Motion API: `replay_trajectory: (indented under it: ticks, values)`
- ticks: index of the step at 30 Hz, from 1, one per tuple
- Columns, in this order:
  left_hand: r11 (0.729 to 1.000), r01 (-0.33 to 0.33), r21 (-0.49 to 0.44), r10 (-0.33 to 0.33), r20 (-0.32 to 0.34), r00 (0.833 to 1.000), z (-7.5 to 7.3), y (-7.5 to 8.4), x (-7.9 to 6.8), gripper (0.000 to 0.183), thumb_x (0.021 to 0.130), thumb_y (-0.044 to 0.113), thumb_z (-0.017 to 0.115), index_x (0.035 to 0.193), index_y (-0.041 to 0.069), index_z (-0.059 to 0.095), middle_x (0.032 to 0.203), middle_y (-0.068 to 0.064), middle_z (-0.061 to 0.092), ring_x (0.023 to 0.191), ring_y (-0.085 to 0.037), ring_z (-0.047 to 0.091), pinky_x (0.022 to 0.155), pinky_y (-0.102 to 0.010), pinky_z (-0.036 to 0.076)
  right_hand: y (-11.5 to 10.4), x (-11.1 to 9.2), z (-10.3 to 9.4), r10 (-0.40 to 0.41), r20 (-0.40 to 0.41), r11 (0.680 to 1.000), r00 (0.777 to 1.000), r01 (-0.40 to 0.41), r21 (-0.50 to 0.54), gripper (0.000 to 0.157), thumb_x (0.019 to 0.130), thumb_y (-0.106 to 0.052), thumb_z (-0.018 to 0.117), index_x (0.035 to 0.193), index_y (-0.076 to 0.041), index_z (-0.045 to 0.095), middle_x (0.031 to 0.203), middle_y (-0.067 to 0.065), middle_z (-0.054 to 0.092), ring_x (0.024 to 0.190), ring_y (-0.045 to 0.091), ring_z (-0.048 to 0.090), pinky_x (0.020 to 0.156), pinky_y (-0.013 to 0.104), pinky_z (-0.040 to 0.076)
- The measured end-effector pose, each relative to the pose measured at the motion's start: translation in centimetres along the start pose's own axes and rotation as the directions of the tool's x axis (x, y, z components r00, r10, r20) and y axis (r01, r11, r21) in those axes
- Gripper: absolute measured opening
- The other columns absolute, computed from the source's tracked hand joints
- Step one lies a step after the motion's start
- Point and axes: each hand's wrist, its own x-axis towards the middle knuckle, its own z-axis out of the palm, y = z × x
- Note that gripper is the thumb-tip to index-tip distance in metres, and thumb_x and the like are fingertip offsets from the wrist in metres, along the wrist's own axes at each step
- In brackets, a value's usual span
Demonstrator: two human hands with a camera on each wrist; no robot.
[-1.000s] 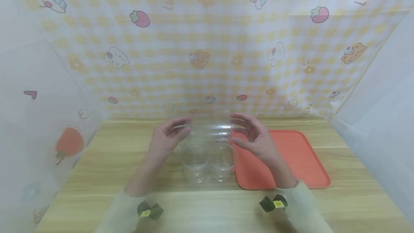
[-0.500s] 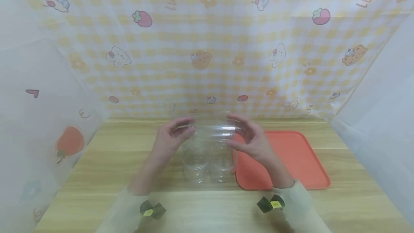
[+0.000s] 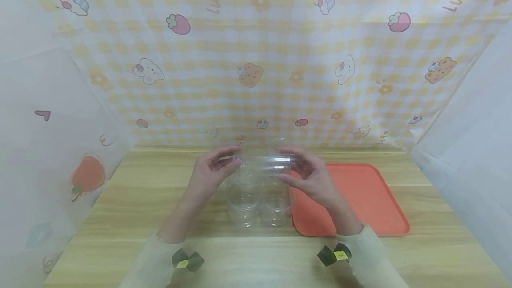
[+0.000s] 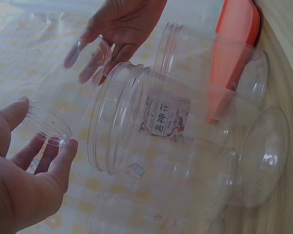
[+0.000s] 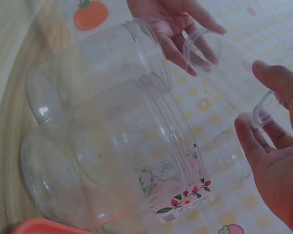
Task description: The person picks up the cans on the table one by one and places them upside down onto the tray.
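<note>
The clear jar [image 3: 260,166] is a see-through, colourless cylinder with smooth walls. It lies on its side, roughly level, raised above the bench [image 3: 160,190] between the two hands. Its ridged rim [image 4: 50,123] sits within the fingers of the left hand [image 3: 208,170]; its opposite end is cradled by the right hand [image 3: 314,174]. Bright white glints streak the wall near that right end.
</note>
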Motion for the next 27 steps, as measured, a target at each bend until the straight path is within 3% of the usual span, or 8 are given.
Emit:
replay_trajectory:
  ticks: [4, 11, 18, 22, 27]
  values:
    - [1.0, 0.01, 0.012, -0.01, 0.005, 1.0, -0.1, 0.0, 0.0, 0.041, 0.093, 0.01, 0.074, 0.132, 0.001, 0.063, 0.136, -0.012, 0.061, 0.121, -0.038, 0.058, 0.099, -0.037, 0.052, 0.0, 0.0, 0.0, -0.001, -0.003, 1.0, 1.0, 0.001, 0.003, 0.06, 0.081, 0.02, 0.074, 0.136, 0.012, 0.052, 0.138, 0.02, 0.057, 0.121, 0.032, 0.058, 0.101, 0.046, 0.05]
    - [0.996, 0.025, 0.091, -0.026, 0.011, 1.0, -0.3, 0.4, -0.3, 0.044, 0.092, 0.016, 0.077, 0.134, 0.007, 0.063, 0.137, -0.005, 0.061, 0.123, -0.026, 0.059, 0.099, -0.036, 0.052, 0.3, -0.4, -0.3, -0.012, -0.023, 1.0, 1.0, 0.012, 0.002, 0.06, 0.081, 0.018, 0.075, 0.136, 0.012, 0.053, 0.138, 0.023, 0.056, 0.117, 0.032, 0.06, 0.096, 0.049, 0.053]
    - [0.993, 0.004, 0.118, -0.01, 0.051, 0.999, -0.5, 0.3, -0.4, 0.047, 0.091, 0.012, 0.077, 0.134, 0.0, 0.061, 0.137, -0.012, 0.06, 0.125, -0.034, 0.056, 0.096, -0.035, 0.053, 0.1, -0.9, -1.0, 0.003, -0.057, 1.0, 0.998, -0.002, 0.025, 0.059, 0.083, 0.016, 0.074, 0.137, 0.012, 0.051, 0.138, 0.03, 0.052, 0.117, 0.037, 0.06, 0.099, 0.048, 0.052]
    - [0.99, 0.0, 0.143, -0.013, 0.084, 0.996, -0.6, 0.1, -0.4, 0.049, 0.089, 0.012, 0.08, 0.133, 0.003, 0.062, 0.136, -0.011, 0.06, 0.126, -0.035, 0.055, 0.101, -0.038, 0.051, -0.1, -1.0, -1.3, 0.011, -0.072, 1.0, 0.997, -0.009, 0.018, 0.059, 0.084, 0.012, 0.076, 0.137, 0.011, 0.052, 0.139, 0.035, 0.049, 0.12, 0.037, 0.058, 0.1, 0.05, 0.05]
    - [0.972, -0.016, 0.235, -0.016, 0.13, 0.991, -0.8, 0.0, -0.4, 0.054, 0.084, 0.017, 0.085, 0.134, 0.008, 0.063, 0.136, -0.007, 0.061, 0.126, -0.036, 0.055, 0.104, -0.045, 0.047, -0.1, -1.1, -1.8, 0.007, -0.077, 0.999, 0.997, -0.004, 0.037, 0.059, 0.085, 0.009, 0.077, 0.138, 0.013, 0.05, 0.139, 0.038, 0.047, 0.124, 0.048, 0.051, 0.103, 0.053, 0.047]
